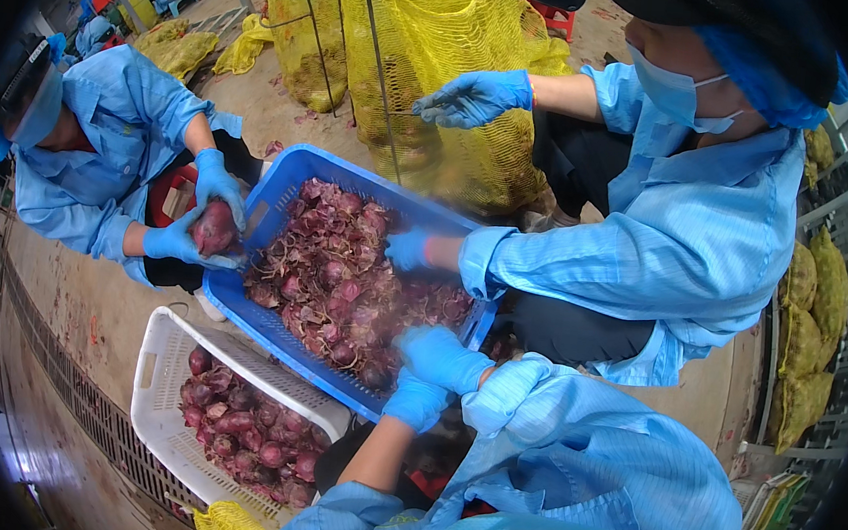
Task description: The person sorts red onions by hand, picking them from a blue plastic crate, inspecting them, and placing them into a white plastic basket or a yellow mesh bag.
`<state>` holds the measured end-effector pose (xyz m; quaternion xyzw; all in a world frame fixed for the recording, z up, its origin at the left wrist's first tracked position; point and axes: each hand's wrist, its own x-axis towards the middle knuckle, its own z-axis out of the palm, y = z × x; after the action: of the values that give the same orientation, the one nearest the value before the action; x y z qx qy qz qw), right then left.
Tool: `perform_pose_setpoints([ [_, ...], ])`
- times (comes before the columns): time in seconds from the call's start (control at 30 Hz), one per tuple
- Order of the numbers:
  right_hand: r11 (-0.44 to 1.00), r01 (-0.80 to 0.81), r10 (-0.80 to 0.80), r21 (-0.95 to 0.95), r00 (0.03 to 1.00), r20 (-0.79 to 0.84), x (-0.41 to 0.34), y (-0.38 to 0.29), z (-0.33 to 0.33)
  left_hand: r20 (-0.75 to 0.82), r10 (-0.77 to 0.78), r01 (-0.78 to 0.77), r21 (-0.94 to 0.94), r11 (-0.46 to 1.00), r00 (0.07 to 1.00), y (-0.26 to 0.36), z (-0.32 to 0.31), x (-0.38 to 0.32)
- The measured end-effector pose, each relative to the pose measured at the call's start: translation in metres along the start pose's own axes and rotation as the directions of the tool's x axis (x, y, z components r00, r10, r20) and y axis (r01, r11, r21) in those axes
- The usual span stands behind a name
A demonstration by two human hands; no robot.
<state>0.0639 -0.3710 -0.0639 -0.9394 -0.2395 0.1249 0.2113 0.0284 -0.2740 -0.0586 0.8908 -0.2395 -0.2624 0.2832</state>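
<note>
My left hand (419, 401), in a blue glove, is near the right end of the blue plastic crate (289, 370), just outside its near rim. Over the crate's near right corner is my right hand (443, 358), also gloved, crossing close above the left one. The fingers of both are blurred or hidden, so whether they hold anything cannot be told. Red onions (334, 273) with loose dry skins and roots fill the blue crate. Below it to the left, a white plastic crate (159, 401) holds smooth red onions (254, 435).
A co-worker at left holds a large red onion (215, 228) in gloved hands. Another at right reaches into the blue crate, the other hand raised. Yellow mesh bags (441, 49) hang on metal frames behind. A floor drain grate (77, 395) runs along the left; filled sacks (812, 318) stand at right.
</note>
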Motion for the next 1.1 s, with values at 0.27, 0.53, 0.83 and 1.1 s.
perform_pose_setpoints([
  [0.27, 1.000, -0.008, 0.008, 0.003, 1.000, 0.020, 0.001, -0.004, -0.002, 0.033, -0.017, 0.016, 0.004, 1.000, 0.999, -0.005, 0.002, 0.000],
  [0.53, 0.999, -0.019, 0.018, 0.028, 0.999, 0.033, 0.002, -0.001, 0.001, 0.043, 0.007, -0.008, 0.030, 1.000, 0.999, -0.002, -0.002, 0.003],
  [0.83, 0.996, -0.034, 0.032, 0.080, 0.999, 0.016, 0.003, -0.001, 0.003, 0.062, -0.014, 0.008, 0.092, 0.996, 0.998, -0.005, -0.001, 0.003],
  [1.1, 0.994, -0.051, 0.047, 0.093, 0.998, 0.047, 0.003, -0.002, 0.002, 0.111, -0.050, 0.039, 0.100, 0.994, 0.993, 0.003, -0.011, 0.002],
])
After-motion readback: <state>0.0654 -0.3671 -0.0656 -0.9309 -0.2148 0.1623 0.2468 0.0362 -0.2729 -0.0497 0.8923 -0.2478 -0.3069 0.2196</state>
